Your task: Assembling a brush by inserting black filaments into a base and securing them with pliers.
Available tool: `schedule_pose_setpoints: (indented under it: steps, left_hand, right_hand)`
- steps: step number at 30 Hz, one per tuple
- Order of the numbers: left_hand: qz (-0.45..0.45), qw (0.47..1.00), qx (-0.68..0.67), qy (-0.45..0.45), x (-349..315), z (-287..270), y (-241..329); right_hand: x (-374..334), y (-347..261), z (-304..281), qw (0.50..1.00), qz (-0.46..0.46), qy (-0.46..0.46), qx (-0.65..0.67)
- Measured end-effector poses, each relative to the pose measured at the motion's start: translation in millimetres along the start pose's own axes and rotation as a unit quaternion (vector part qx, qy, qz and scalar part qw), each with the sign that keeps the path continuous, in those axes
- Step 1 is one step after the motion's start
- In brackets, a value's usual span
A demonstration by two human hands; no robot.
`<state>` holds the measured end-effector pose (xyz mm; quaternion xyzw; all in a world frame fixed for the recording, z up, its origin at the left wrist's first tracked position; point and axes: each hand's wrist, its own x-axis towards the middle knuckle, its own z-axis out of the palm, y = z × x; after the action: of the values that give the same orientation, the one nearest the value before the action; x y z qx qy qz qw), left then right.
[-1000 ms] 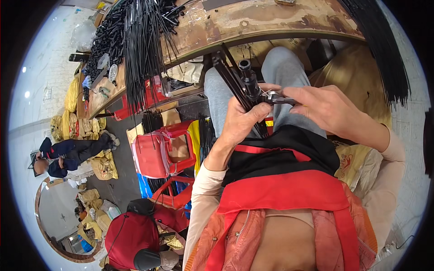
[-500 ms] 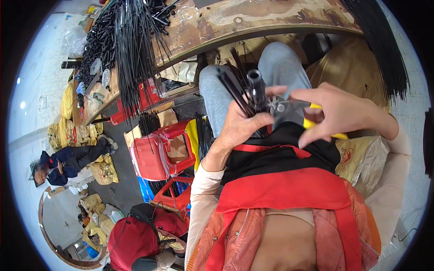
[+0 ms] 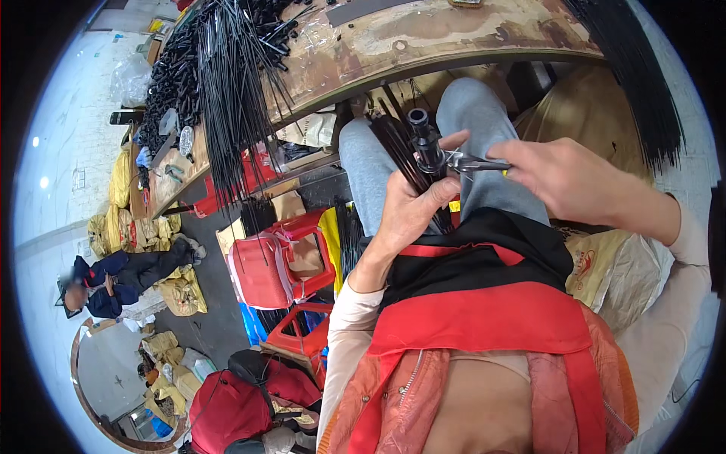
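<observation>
My left hand [image 3: 408,212] is closed around a bundle of thin black rods [image 3: 395,144] and a black ringed tube [image 3: 425,140], held upright over my lap. The tube's round open end faces up. My right hand [image 3: 567,178] is wrapped around the handles of metal pliers [image 3: 480,163], which lie almost level. The pliers' jaws meet the side of the tube, by my left fingers; what they bite on is too small to tell. A black and red apron [image 3: 476,310] covers my lap below both hands.
Ahead stands a worn wooden workbench [image 3: 454,34]. A heap of small black parts [image 3: 170,87] and a bundle of black rods [image 3: 234,113] overhang its left; more rods [image 3: 639,83] hang right. Red chairs [image 3: 261,268] stand left, a sack [image 3: 620,265] right. A person [image 3: 113,284] is farther off.
My right hand has gone from loosely spread fingers to a closed grip on the pliers' handles. The pliers now lie straighter against the tube. My left hand keeps its hold.
</observation>
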<state>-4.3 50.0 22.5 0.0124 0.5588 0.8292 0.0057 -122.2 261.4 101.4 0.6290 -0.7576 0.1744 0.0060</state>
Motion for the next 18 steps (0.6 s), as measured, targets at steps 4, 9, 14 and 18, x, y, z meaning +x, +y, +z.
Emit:
schedule_pose_setpoints:
  steps: [4,9,14,18]
  left_hand:
    - [-0.025,0.999,-0.011,-0.045,-4,-8,-2]
    - [-0.005,1.0,0.03,0.004,1,-2,0]
    - [0.003,1.0,-0.003,0.019,5,-6,-4]
    - [0.012,0.999,0.029,-0.028,4,-4,-1]
  right_hand:
    - [16,6,-17,0.579,0.317,-0.369,0.654]
    - [-5,-6,-6,0.964,0.135,-0.085,0.214]
    - [4,6,-12,0.997,0.021,-0.009,0.078]
    - [12,4,-20,0.637,0.356,-0.375,0.572]
